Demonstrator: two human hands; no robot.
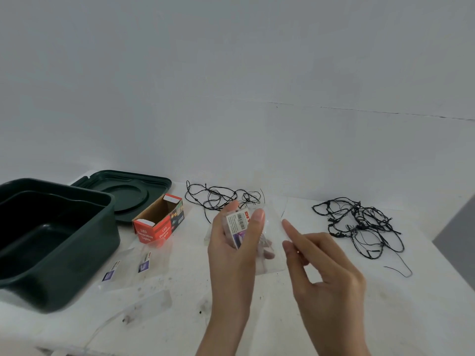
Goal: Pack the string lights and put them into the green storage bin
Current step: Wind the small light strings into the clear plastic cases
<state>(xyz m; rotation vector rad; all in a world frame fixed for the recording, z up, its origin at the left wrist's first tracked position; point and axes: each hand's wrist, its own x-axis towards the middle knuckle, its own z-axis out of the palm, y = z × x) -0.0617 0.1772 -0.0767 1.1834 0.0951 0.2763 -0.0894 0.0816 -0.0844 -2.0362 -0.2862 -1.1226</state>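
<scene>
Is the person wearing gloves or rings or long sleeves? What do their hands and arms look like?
No gloves! The left hand and the right hand are both bare. No rings, watch or bracelets show. The fingernails look short and plain, with no polish. The forearms are bare too, with no sleeves right down to the picture's edge.

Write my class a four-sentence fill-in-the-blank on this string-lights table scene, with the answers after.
1. The labelled clear bag is held in the person's ____ hand.
2. The open storage bin is dark ____.
3. The orange box reads "LED Decorative ____".
4. On the table lie ____ loose tangles of string lights.

Answers: left; green; Lights; two
</scene>
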